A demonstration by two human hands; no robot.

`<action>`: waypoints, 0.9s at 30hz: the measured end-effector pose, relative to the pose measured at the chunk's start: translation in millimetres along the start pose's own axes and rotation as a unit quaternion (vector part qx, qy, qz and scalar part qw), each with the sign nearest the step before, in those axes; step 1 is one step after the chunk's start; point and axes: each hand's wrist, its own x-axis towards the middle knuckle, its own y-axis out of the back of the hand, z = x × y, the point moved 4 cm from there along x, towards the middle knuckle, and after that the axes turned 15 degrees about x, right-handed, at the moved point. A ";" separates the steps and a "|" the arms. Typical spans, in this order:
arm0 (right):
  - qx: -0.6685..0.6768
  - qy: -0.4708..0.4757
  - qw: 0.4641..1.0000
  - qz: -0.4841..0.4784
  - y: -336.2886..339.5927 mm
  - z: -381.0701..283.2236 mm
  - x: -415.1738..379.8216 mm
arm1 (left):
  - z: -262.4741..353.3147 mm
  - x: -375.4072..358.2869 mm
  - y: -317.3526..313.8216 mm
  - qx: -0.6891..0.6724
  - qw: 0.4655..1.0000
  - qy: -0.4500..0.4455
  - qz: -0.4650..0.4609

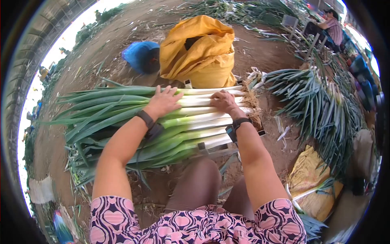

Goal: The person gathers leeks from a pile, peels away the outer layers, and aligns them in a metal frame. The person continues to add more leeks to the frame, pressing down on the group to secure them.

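A wide row of leeks (195, 122) lies sideways in front of my knees, green leaves to the left, white stalks and brown roots to the right. My left hand (163, 102) rests flat on top where green turns white, its fingers spread. Nearer the roots, my right hand (224, 102) has its fingers curled over a white stalk at the far side of the row. Beneath the row, parts of a support (221, 150) show at the near edge; the rest of it is hidden by the leeks.
Beyond the leeks stand a yellow sack (199, 53) and a blue plastic bag (140, 57). More leeks (313, 97) are heaped at the right, above a flattened yellow sack (310, 179) on the soil. A person (331, 30) sits at the far right.
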 end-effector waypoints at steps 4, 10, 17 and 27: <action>0.020 0.038 0.998 -0.034 3.3 4.9 -2.0 | 1.4 -2.9 8.1 -0.013 1.000 0.003 -0.023; -0.007 0.084 0.996 0.041 40.1 52.0 -24.2 | 4.2 -1.6 8.6 -0.006 0.999 0.009 -0.040; 0.172 0.047 0.977 -0.116 57.1 93.2 -8.0 | 4.8 0.7 3.1 -0.007 0.999 0.012 -0.045; -0.232 0.121 0.956 -0.135 86.8 51.3 -18.3 | 10.4 5.8 14.3 -0.024 0.999 -0.008 -0.026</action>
